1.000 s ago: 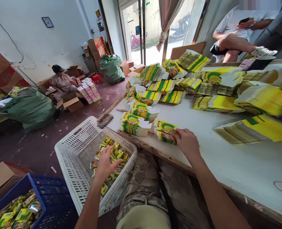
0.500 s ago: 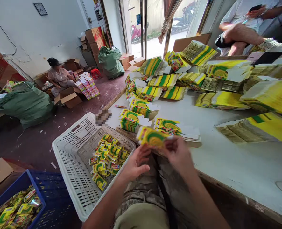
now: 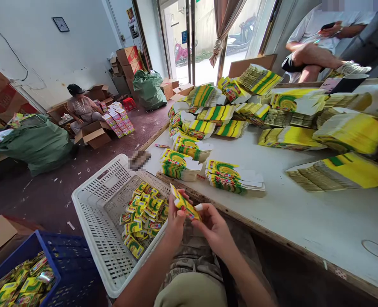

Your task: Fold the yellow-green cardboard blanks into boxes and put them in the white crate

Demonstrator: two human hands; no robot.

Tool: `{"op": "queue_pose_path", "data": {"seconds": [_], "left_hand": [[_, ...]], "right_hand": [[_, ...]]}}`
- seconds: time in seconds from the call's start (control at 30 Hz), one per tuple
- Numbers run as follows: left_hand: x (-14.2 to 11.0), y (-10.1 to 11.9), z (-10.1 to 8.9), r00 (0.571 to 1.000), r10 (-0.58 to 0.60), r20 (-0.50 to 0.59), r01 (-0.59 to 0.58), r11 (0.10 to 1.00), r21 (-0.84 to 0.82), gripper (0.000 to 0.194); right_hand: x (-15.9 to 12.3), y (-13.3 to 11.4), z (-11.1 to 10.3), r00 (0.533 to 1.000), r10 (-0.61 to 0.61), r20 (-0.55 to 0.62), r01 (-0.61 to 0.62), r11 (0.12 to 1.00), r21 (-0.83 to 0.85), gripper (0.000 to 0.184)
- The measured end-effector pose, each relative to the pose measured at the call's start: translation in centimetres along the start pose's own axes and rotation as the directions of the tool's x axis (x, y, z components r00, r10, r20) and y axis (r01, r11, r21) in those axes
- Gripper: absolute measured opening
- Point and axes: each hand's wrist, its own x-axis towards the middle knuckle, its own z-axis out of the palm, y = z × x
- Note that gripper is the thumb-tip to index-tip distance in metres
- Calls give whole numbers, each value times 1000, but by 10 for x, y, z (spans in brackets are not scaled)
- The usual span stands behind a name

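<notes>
Over my lap, a small yellow and green printed carton is held between both hands, its end flaps standing out. My left hand is closed around its left side, with the thumb on the near face. The fingers of my right hand pinch the carton's right end. To the left, a white plastic crate holds many small yellow packets. Just beyond my hands, at the table's edge, lies a stack of flat yellow cartons with white flaps.
More stacked cartons cover the far side of the white table. A blue crate of packets stands at lower left. One person sits by an open cardboard box; another person sits at back right holding a phone.
My right hand has taken a carton from the stack on the table and brought it over my lap. My left hand has left the white crate and closed on the carton too.
</notes>
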Motion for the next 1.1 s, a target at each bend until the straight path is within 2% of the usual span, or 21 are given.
{"op": "queue_pose_path", "data": {"seconds": [0.07, 0.13, 0.2, 0.27, 0.33, 0.4, 0.47, 0.5, 0.53, 0.6, 0.67, 0.73, 0.77, 0.8, 0.87, 0.9, 0.97, 1.1], "left_hand": [[-2, -6, -2, 999, -14, -30, 10, 993, -121, 62], [0, -7, -7, 995, -71, -71, 56, 980, -193, 52], [6, -1, -17, 996, -86, -15, 83, 984, -155, 48], [12, 8, -32, 996, -23, 83, 32, 994, -100, 50], [16, 20, -47, 979, 85, 184, -78, 996, -48, 62], [18, 30, -57, 944, 160, 289, -184, 981, 55, 86], [17, 36, -55, 894, 118, 433, -240, 941, 238, 112], [16, 37, -51, 867, 61, 494, -248, 913, 323, 116], [14, 37, -45, 849, 2, 528, -243, 890, 386, 110], [10, 34, -33, 855, -72, 513, -202, 865, 458, 83], [6, 30, -24, 895, -57, 442, -186, 854, 486, 65], [2, 27, -20, 906, 8, 422, -235, 840, 489, 69], [1, 26, -19, 896, 37, 442, -272, 832, 483, 74], [-1, 25, -18, 882, 61, 468, -309, 824, 475, 79], [-5, 23, -15, 849, 94, 520, -372, 806, 460, 83], [-6, 23, -14, 835, 105, 541, -396, 798, 455, 81], [-9, 22, -13, 816, 115, 566, -419, 792, 443, 70], [-11, 23, -15, 831, 76, 551, -375, 808, 454, 62]], "right_hand": [[2, 1, -10, 1000, 2, 6, -2, 1000, -3, 23], [2, 0, -20, 999, -7, 32, 10, 996, -87, 20], [2, -2, -31, 997, -68, 25, 72, 968, -239, 18], [4, -3, -43, 977, -211, 2, 193, 890, -414, 15], [6, -6, -53, 924, -380, 44, 334, 746, -576, 12], [8, -9, -57, 856, -488, 173, 465, 578, -670, 15], [6, -12, -52, 797, -521, 306, 568, 472, -675, 20], [5, -14, -48, 776, -530, 341, 600, 455, -658, 22], [3, -14, -43, 765, -543, 346, 614, 457, -643, 22], [1, -11, -36, 782, -578, 232, 571, 518, -637, 20], [0, -4, -33, 838, -546, -2, 439, 675, -593, 42], [-1, 5, -31, 927, -335, -170, 253, 891, -376, 59], [-1, 10, -29, 970, -170, -176, 132, 969, -207, 61], [-1, 14, -27, 992, -1, -126, -3, 999, -34, 60], [-1, 20, -22, 969, 245, 26, -245, 943, 225, 58], [-2, 21, -18, 949, 306, 80, -316, 903, 292, 58], [-4, 22, -13, 938, 327, 119, -348, 876, 333, 58], [-12, 19, -10, 981, 183, 65, -193, 954, 231, 61]]}}
